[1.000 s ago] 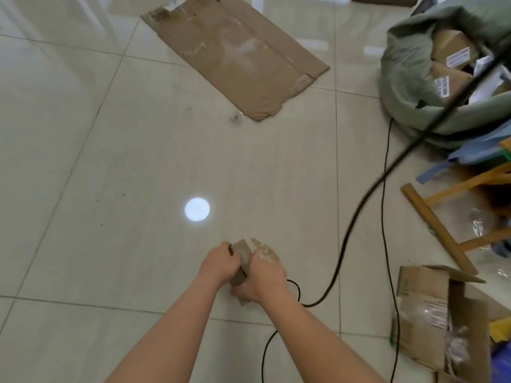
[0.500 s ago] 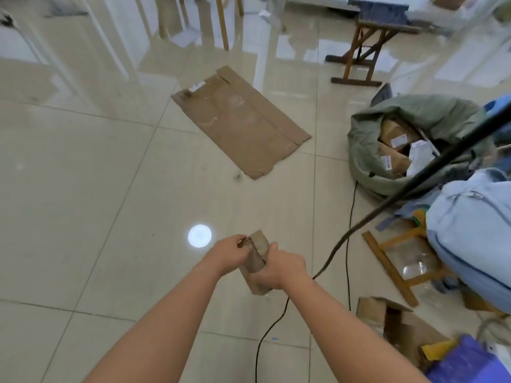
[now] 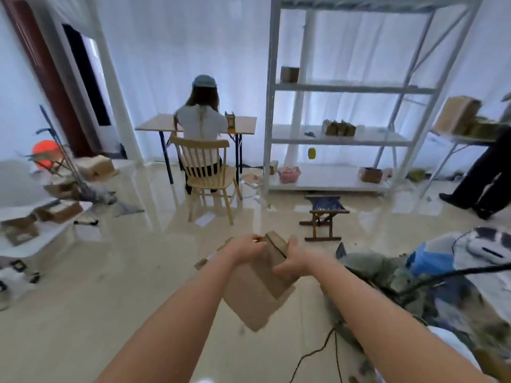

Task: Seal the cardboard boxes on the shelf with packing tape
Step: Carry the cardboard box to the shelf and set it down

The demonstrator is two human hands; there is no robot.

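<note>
A cardboard box (image 3: 253, 298) is hanging tilted over the floor (image 3: 132, 277), its long axis sloping from the far end down toward the viewer, with the left hand (image 3: 245, 249) and right hand (image 3: 291, 262) curling around that far end.

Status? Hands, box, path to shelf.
Left hand and right hand both grip the box. Box off the floor, tilted. Stool stands ahead, before the shelf.

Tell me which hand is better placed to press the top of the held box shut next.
Probably the left. The left hand sits at the top edge of the cardboard box, while the right hand wraps its side in a carrying grip; freeing that one risks a drop.
</note>
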